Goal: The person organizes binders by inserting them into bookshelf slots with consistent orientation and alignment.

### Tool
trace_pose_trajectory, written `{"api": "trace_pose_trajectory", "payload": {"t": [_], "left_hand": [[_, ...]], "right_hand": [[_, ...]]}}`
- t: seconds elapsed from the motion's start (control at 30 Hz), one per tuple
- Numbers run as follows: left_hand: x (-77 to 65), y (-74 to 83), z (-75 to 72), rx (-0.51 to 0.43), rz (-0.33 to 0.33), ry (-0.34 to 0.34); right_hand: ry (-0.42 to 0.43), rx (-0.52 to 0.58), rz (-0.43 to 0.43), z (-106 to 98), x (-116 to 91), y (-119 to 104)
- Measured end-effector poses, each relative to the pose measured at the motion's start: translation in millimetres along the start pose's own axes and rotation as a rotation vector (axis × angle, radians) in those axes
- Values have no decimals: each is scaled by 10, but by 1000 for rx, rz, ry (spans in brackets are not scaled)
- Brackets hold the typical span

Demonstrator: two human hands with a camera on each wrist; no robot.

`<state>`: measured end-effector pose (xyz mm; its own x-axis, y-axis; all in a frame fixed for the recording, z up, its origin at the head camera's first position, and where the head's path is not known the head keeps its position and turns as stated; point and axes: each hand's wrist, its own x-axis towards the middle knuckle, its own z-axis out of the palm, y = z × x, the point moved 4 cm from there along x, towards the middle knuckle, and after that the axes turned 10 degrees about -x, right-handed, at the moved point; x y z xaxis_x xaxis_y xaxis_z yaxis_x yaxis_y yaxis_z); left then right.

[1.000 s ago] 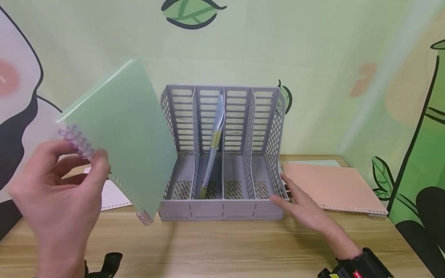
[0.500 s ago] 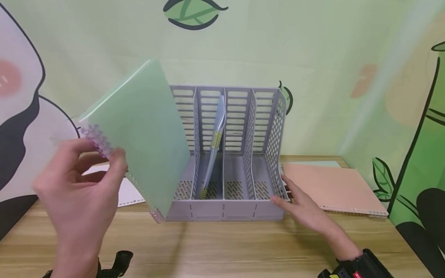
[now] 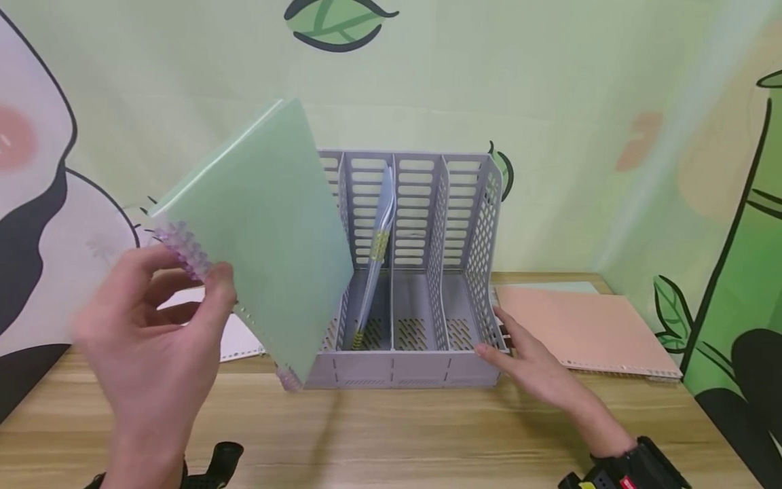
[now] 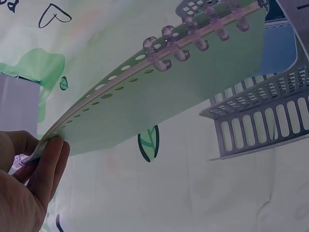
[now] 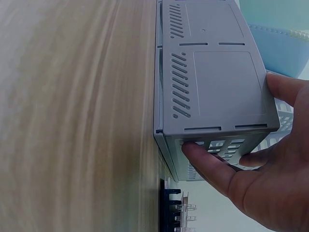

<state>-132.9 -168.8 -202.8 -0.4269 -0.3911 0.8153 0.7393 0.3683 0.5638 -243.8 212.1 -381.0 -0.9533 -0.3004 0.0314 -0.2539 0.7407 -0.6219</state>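
My left hand (image 3: 161,333) pinches a pale green ring-bound notebook (image 3: 269,231) by its spine edge, near the purple plastic rings. The notebook is raised and tilted, overlapping the left part of a grey-purple file organizer (image 3: 415,370) in the head view. Purple rings (image 4: 178,41) also line the spine's other end in the left wrist view. A blue notebook (image 3: 385,197) with yellow rings leans in the organizer's second compartment from the left. My right hand (image 3: 531,353) holds the organizer's front right corner, thumb at the front rim and fingers against the side wall (image 5: 217,152).
To the right of the organizer lies a peach notebook (image 3: 592,333), with a pale green one (image 3: 568,286) partly under it. White punched sheets or a white notebook (image 3: 241,339) lie at left behind my hand. A printed cloth backdrop (image 3: 550,81) stands behind the wooden table (image 3: 397,441).
My left hand has carried the green notebook rightward, so it now covers the organizer's leftmost compartment in the head view. The right hand stays on the organizer's corner.
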Motion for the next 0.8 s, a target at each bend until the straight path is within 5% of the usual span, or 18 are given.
{"api": "trace_pose_trajectory", "payload": {"t": [0.8], "left_hand": [[-42, -2, 274, -5, 63, -132]], "right_hand": [[2, 9, -10, 3, 1, -3]]}}
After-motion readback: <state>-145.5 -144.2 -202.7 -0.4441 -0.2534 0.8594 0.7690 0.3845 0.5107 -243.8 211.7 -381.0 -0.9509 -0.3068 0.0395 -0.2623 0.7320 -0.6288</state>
